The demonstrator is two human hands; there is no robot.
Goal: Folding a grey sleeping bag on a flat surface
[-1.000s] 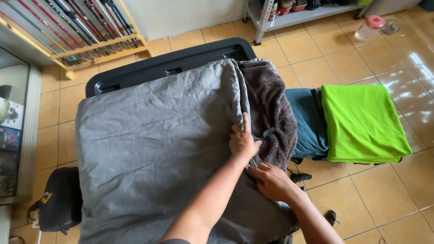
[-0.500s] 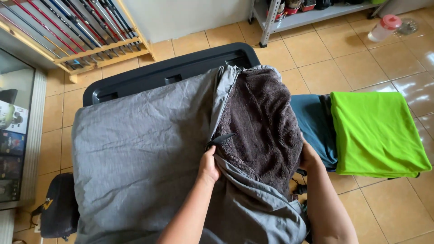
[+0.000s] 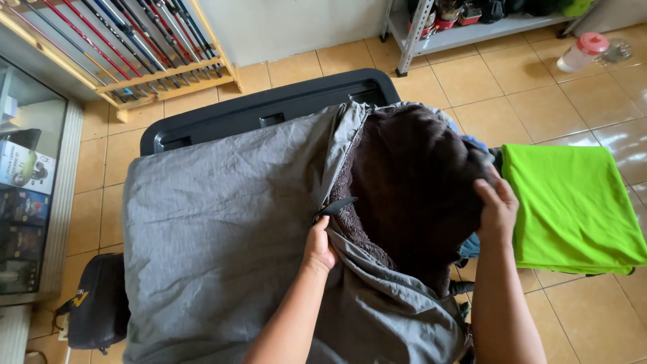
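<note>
Hands parting grey cover from brown fleece

Forearms come up from the bottom edge, and we follow them to the work. Our left hand (image 3: pixel 319 246) sits at the open edge of the grey cover (image 3: pixel 222 229), fingers curled and pressed together around the fabric rim just below a small black pull tab (image 3: pixel 335 207), which stands free above the knuckles. Our right hand (image 3: pixel 497 205) rests on the far side of the dark brown fleece (image 3: pixel 411 189), fingers loosely spread and bent over its edge, touching the pile rather than pinching it.

The fleece lies bunched in the opening of the cover, its right side exposed, its left side tucked under the grey flap. We judge the step in hand to be working the fleece and the cover against each other along that open edge; whether it goes in or comes out we cannot tell. The next move calls for a firm hold on the rim by the left hand while the right shifts the bulky pile evenly, so it does not snag at the tab.

Just beside the right hand lies folded bright green cloth (image 3: pixel 573 202), with blue cloth (image 3: pixel 472 246) between. Beyond the cover a black tray (image 3: pixel 269 108) rims it. Further off stand a wooden rack (image 3: pixel 162 74) of rods, a metal shelf (image 3: pixel 472 27) and a pink-capped bottle (image 3: pixel 581 52)
</note>
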